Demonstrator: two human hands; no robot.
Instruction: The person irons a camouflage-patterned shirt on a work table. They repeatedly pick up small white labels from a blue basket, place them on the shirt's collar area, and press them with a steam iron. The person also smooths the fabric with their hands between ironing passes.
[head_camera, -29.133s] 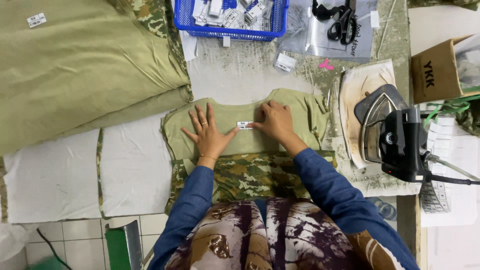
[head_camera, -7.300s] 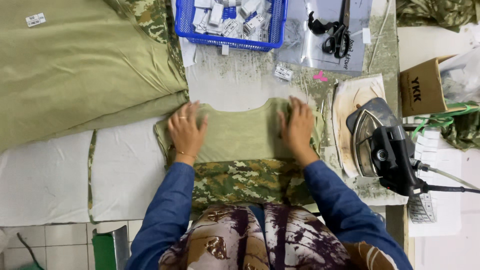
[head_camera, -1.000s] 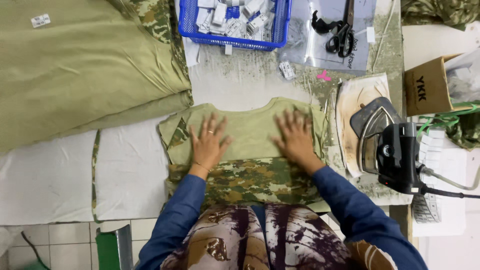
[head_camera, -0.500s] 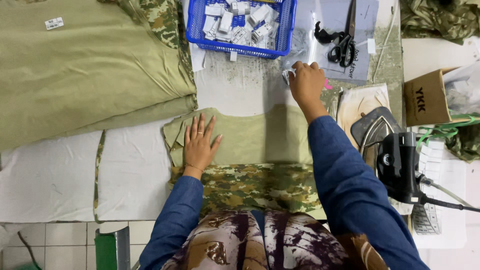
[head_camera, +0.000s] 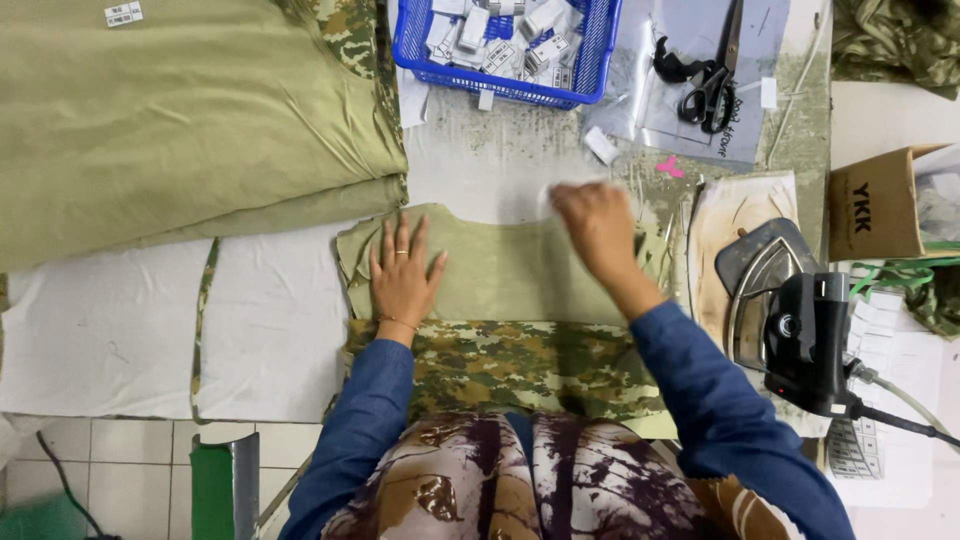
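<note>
A blue basket (head_camera: 600, 60) of small white tags sits at the far edge of the desk (head_camera: 500, 160). Black scissors (head_camera: 705, 95) lie on a clear plastic sheet beside it. Right of them, an iron (head_camera: 800, 330) rests near a cardboard box (head_camera: 870, 205). Folded olive fabric (head_camera: 180, 120) is stacked far left.

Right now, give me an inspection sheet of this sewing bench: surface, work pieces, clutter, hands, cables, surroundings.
Surface: padded table, stained, with white cloth at left.
Job's things: olive garment lying flat with a camouflage panel below it; a small white label at the right hand's fingertips, blurred.
Clutter: blue basket of labels, scissors, olive fabric stack, cardboard box.
Hands: left hand flat on the garment; right hand over the neckline, grip unclear.
Cables: iron cord running off right.
Surroundings: tiled floor.
</note>
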